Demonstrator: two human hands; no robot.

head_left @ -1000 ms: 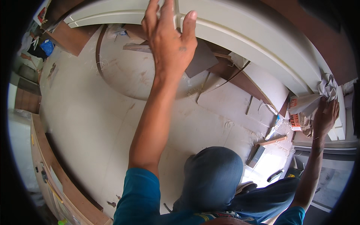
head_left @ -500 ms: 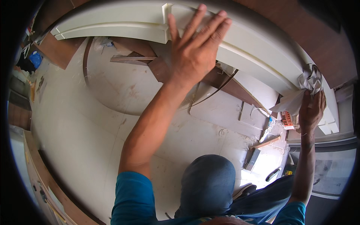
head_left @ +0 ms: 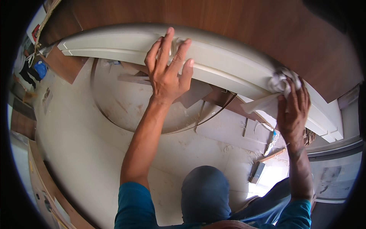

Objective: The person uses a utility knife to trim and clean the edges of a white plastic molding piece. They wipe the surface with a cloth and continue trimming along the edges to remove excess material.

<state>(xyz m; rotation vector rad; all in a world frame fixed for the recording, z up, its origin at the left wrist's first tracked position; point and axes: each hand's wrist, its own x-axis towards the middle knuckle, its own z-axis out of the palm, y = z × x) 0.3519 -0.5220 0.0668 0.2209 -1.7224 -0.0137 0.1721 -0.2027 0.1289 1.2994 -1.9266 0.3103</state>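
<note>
A long white panel with grooved edges (head_left: 225, 61) stretches across the upper part of the view, bent by the lens. My left hand (head_left: 166, 78) is raised at its left half, fingers spread and empty, over the vertical groove. Whether the fingertips touch the panel is hard to tell. In my right hand (head_left: 293, 118) is a crumpled whitish cloth (head_left: 279, 83), bunched against the panel's right half. A loose corner of it hangs down to the left, and the bunched part is blurred.
Brown wood boarding (head_left: 190, 13) rises beyond the panel. Offcuts of brown board (head_left: 194, 93) and a curved strip (head_left: 95, 95) lie on the dusty, pale floor (head_left: 87, 152). A dark block (head_left: 257, 172) and a wooden stick (head_left: 272, 155) lie lower right. A blue bag (head_left: 40, 69) is far left.
My right hand has slid left along the panel with the cloth. My left hand has shifted left and lower in the view. More of the brown boarding shows now.
</note>
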